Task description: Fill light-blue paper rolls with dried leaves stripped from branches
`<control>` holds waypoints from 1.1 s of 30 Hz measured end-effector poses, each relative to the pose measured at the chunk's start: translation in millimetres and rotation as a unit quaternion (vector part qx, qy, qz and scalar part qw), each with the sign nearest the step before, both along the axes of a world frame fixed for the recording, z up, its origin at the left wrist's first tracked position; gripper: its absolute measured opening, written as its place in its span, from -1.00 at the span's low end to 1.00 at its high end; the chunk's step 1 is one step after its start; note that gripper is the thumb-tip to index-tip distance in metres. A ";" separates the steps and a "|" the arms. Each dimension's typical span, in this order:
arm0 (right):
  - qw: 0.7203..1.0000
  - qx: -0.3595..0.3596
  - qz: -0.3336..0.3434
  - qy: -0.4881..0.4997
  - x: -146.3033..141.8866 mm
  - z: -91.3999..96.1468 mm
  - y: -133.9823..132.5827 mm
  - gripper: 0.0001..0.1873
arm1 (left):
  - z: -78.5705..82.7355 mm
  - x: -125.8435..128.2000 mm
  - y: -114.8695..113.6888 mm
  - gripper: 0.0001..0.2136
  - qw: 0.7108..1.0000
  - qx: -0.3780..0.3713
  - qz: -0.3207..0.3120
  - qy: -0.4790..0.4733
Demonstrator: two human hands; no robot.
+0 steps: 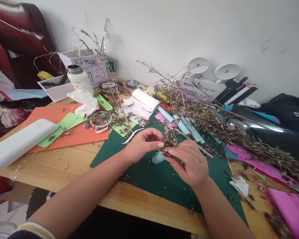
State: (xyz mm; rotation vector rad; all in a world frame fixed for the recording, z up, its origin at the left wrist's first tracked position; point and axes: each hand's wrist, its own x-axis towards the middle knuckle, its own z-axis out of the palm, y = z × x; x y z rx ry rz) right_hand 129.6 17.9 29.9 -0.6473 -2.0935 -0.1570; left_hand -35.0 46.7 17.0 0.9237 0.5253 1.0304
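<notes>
- We held a small clump of dried leaves [169, 141] between our two hands, over the green mat [149, 186] that lay on the wooden surface [64, 169].
- Our left hand [143, 145] gripped the clump's left edge, its fingers curled and almost closed, thumb against the leaves.
- Our right hand [191, 162] pinched the clump from the right, its fingers bent in close to the thumb.
- Just below our hands we had a light blue paper roll [158, 157]; we could not tell whether it touched the leaves.
- Beyond, we saw more blue rolls [181, 124] and a white roll [146, 99].
- To the right, a large bundle of dried branches [214, 122] stretched across our surface, near pink paper [289, 209].
- To the left were orange paper [89, 135], a long white device [22, 141] and, farther back, an uncapped cream bottle [80, 81].
</notes>
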 end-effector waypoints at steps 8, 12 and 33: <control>0.999 -0.041 0.017 0.003 -2.3 1.4 0.2 -0.80 | 4.2 1.7 -5.1 -0.65 0.994 -0.044 0.059 -0.081; 0.999 -0.032 0.007 -0.005 -4.2 1.9 -2.1 -0.84 | 0.5 4.1 -6.1 -0.71 0.994 -0.067 0.071 -0.054; 0.978 -0.137 0.088 0.129 -1.3 -16.5 2.7 -0.66 | 3.0 6.1 -12.2 -0.80 0.994 0.009 -0.045 0.103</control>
